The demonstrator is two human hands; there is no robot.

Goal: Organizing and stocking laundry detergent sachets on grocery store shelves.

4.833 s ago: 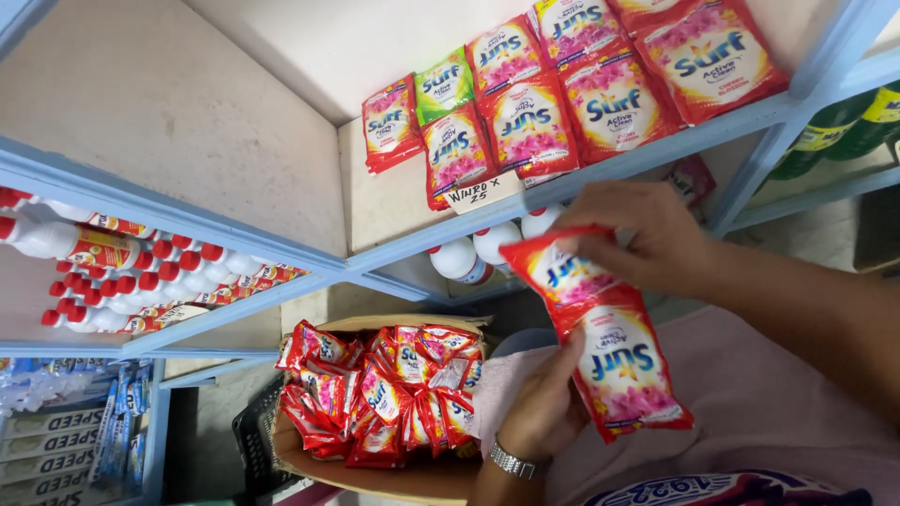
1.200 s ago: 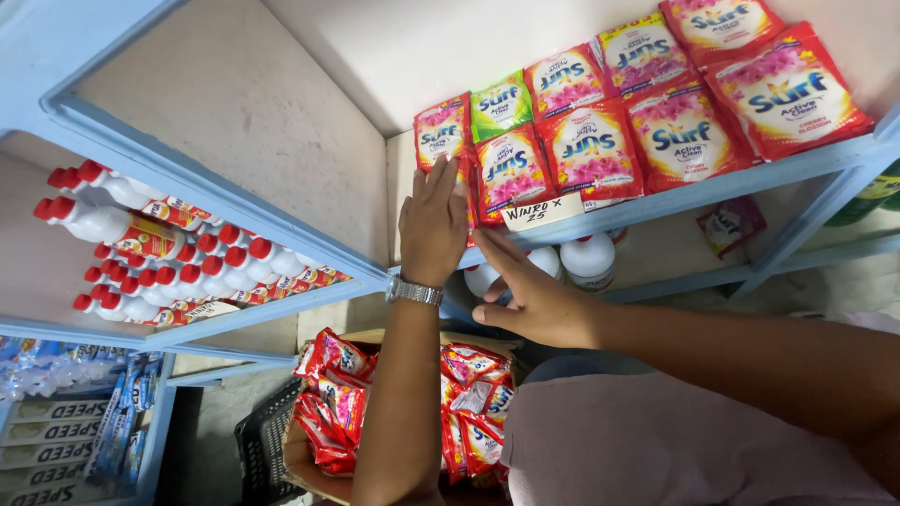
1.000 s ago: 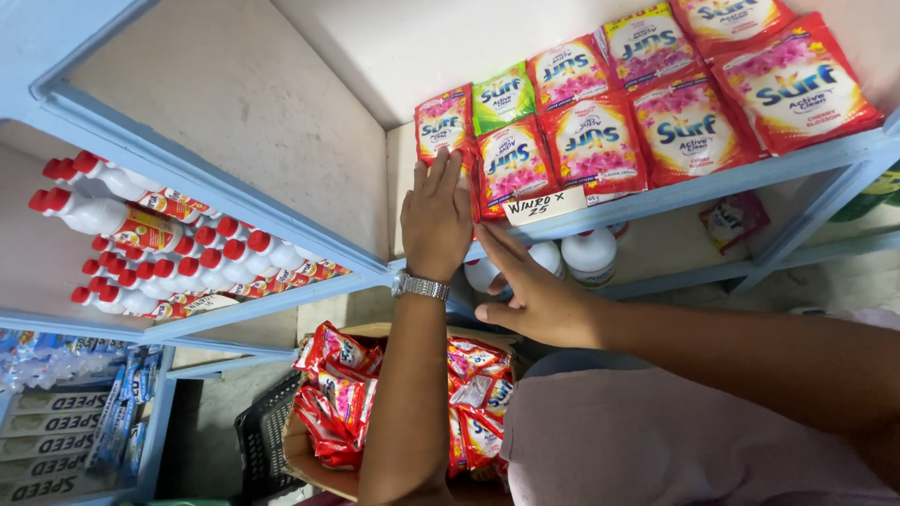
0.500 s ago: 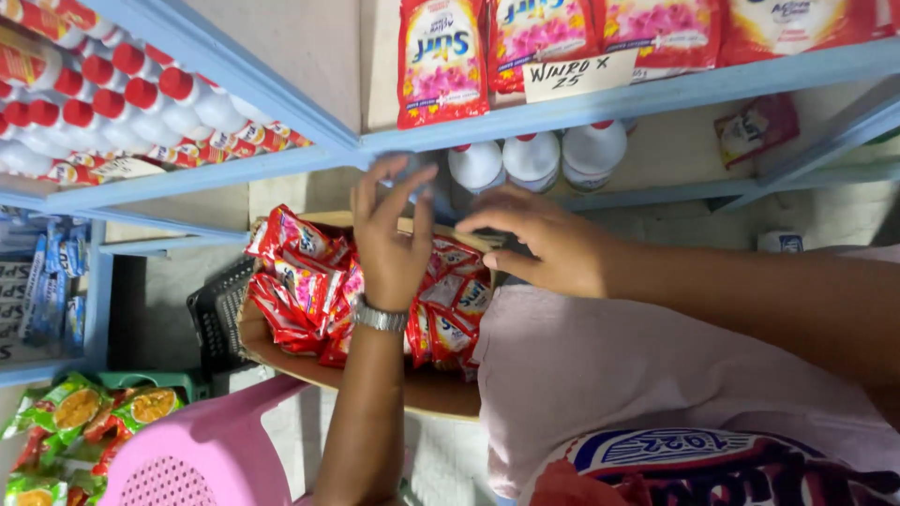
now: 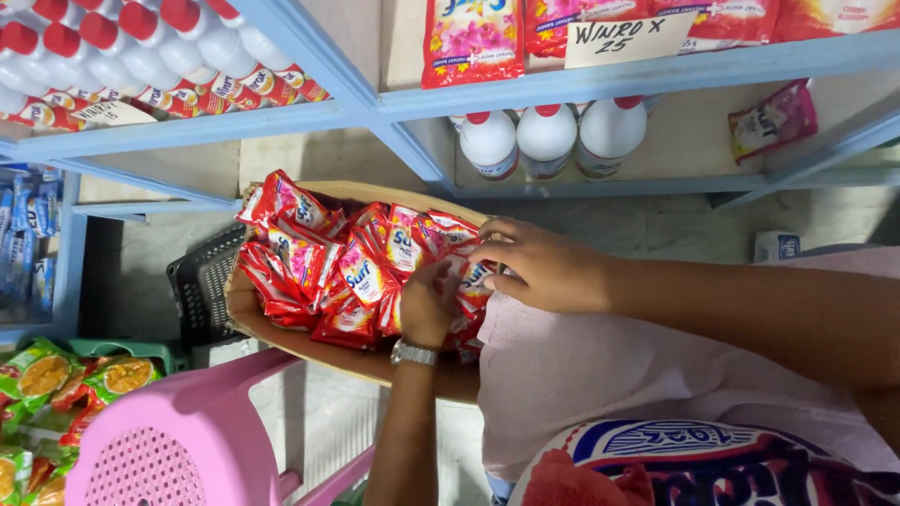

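Shelving: blue shelves (image 5: 562, 89) run across the top, from 10 to 2 o'clock; their upper parts are cut off by the edge.
Pink stool: a pink stool (image 5: 187, 440) sits at 7 o'clock, partly out of view at the bottom.
Cardboard box: an open cardboard box (image 5: 328, 349) lies at the centre, its right end hidden behind the person's shirt.
Right arm: it enters from 3 o'clock and stretches leftwards, ending over the box's right side.
Left arm: it rises from 6 o'clock, forearm almost vertical, with a wristwatch (image 5: 412, 353) at the wrist.
Sachets: red detergent sachets (image 5: 319, 262) fill the box in a loose heap, just left of both hands.
Bottles: three white bottles with red caps (image 5: 548, 141) stand on the lower shelf at 12 o'clock, their bases towards the camera.
Right hand: the right hand (image 5: 539, 267) is palm down, fingers curled onto the sachets at the heap's right edge; whether it grips one cannot be told.
Left hand: the left hand (image 5: 427, 305) reaches up into the heap, its fingers buried among the sachets and hidden, so its grip cannot be told.
Hard to make out: the green packets (image 5: 37, 375) at 8 o'clock are cut by the frame.
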